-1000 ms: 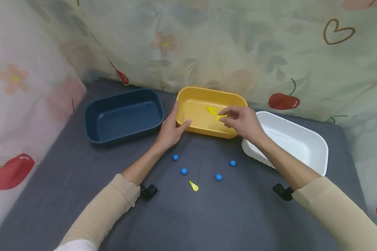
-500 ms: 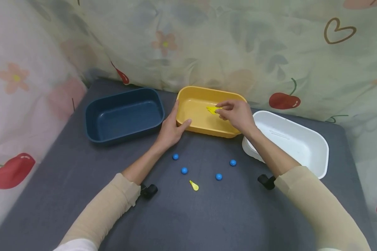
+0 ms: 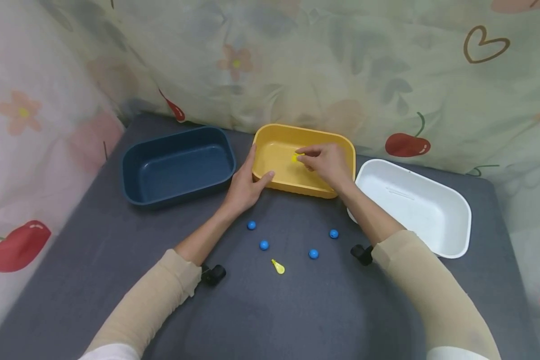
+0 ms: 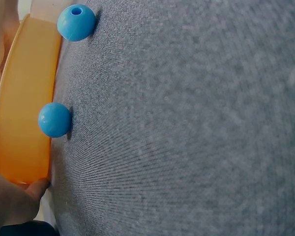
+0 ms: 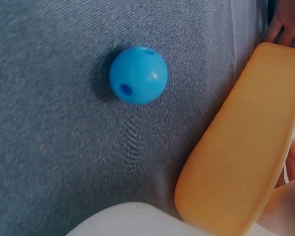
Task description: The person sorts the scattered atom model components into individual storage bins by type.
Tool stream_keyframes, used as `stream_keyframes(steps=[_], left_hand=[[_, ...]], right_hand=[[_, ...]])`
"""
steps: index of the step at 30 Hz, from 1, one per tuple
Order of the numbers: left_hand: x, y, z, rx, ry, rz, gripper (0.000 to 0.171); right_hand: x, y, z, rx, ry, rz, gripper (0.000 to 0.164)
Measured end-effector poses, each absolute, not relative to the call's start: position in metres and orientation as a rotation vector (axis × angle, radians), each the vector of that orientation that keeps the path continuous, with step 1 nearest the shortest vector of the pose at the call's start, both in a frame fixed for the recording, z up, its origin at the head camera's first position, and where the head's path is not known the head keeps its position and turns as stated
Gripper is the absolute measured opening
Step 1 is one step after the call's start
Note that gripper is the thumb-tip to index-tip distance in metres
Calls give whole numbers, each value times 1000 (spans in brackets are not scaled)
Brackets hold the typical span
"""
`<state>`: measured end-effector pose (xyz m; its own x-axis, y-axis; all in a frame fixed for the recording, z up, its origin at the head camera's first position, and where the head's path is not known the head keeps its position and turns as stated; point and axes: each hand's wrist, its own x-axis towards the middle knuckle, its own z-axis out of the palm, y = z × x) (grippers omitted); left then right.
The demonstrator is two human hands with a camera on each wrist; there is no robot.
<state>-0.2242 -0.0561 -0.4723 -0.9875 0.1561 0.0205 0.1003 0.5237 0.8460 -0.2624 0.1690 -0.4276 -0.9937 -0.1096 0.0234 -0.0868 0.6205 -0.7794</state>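
My left hand (image 3: 243,187) holds the left front corner of a yellow plastic tray (image 3: 303,189), its fingers along the short side and thumb along the front wall. Reaching inside that tray, my right hand (image 3: 327,161) pinches a small yellow piece (image 3: 295,158) between thumb and fingertips. The fingers cover most of it, and whether other yellow pieces lie beneath cannot be seen. On the table, a paler yellow drop-shaped piece (image 3: 278,267) lies among several blue beads (image 3: 313,254). One bead (image 5: 138,75) shows its holes in the right wrist view.
To the left stands a navy tray (image 3: 175,175). A white tray (image 3: 432,220) sits at the right, under my right forearm. The grey table (image 3: 270,320) ends at a patterned curtain (image 3: 297,65) behind the trays.
My right hand has moved left inside the yellow tray, carrying its small yellow piece to where other yellow lay. The left hand has kept its place at the tray's corner.
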Motion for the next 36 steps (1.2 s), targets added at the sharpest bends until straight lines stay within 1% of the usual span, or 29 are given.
stream_keyframes(steps=[7, 13, 22, 36], left_hand=[[-224, -56, -472, 219, 2690, 1485, 87], [-224, -56, -473, 221, 2696, 1476, 86], [-224, -55, -473, 209, 2699, 1477, 87], [-224, -55, -473, 209, 2696, 1480, 86]], right_hand=[[-267, 162, -435, -190, 2782, -1372, 14], [-275, 154, -441, -133, 2731, -1385, 16], [-282, 150, -446, -143, 2713, -1292, 14], [-287, 148, -451, -110, 2716, -1142, 17]])
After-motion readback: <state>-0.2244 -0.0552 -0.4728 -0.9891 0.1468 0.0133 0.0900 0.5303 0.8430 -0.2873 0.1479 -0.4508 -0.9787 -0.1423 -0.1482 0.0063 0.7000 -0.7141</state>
